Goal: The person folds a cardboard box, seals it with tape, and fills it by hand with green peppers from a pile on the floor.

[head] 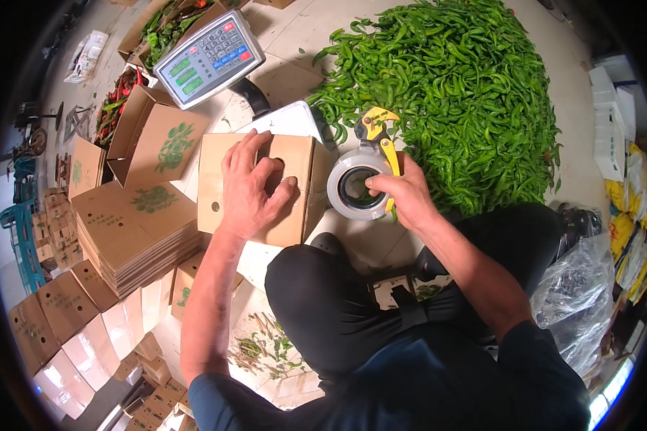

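Note:
My left hand (256, 180) lies spread on top of a closed cardboard box (221, 161), its fingertips around a dark hole in the lid. That box rests on the white platform (296, 116) of an electronic scale, whose keypad and display head (210, 58) stands on a black post behind it. Just right of the box, my right hand (407, 191) grips a yellow-handled tape dispenser (389, 156) loaded with a roll of clear tape (337, 188). The thumb reaches into the roll's core.
A large heap of green peppers (463, 102) covers the floor ahead and right. Stacked flat cartons (135, 231) stand left, near an open printed carton (164, 140) and boxes of red and green peppers (113, 108). Clear plastic wrap (577, 301) lies at right, pepper scraps (264, 345) below.

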The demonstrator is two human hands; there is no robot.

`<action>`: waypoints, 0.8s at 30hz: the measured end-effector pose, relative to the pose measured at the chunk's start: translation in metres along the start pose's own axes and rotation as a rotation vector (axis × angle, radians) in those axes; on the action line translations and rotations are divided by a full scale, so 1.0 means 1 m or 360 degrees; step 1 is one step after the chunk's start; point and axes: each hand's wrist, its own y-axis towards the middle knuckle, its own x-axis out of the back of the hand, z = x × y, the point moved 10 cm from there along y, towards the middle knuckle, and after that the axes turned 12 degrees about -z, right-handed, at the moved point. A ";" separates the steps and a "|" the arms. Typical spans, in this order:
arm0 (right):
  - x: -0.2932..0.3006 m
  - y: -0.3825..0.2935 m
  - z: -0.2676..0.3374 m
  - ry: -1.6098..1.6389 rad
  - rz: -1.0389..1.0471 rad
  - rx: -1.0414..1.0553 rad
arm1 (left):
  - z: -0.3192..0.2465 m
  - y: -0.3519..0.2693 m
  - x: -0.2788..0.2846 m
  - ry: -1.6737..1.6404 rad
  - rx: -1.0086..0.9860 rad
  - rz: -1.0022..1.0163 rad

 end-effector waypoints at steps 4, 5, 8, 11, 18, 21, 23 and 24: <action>-0.002 -0.002 0.003 -0.0004 0.0001 0.0000 | 0.003 -0.002 0.008 -0.0043 0.0039 -0.0021; 0.000 -0.001 0.003 0.0009 -0.0013 -0.0009 | 0.005 -0.003 0.012 -0.0109 0.0086 -0.0025; 0.001 -0.001 0.002 0.0035 -0.0005 -0.0042 | 0.032 -0.014 0.016 -0.0656 0.0642 -0.0148; -0.002 0.003 -0.001 0.0116 0.0174 -0.0138 | 0.067 -0.019 0.051 -0.0475 0.0671 -0.0598; -0.042 -0.010 -0.015 0.0484 0.0566 -0.0464 | 0.190 -0.120 0.016 -0.1724 0.1931 -0.0054; -0.061 -0.019 -0.049 0.0543 0.0501 -0.0609 | 0.186 -0.162 -0.014 -0.1944 0.2196 -0.0148; -0.071 -0.025 -0.050 0.0550 0.0360 -0.0476 | 0.176 -0.164 -0.015 -0.1994 0.2180 -0.0139; -0.080 -0.030 -0.042 0.0561 0.0395 -0.0452 | 0.168 -0.162 -0.015 -0.2037 0.2160 -0.0125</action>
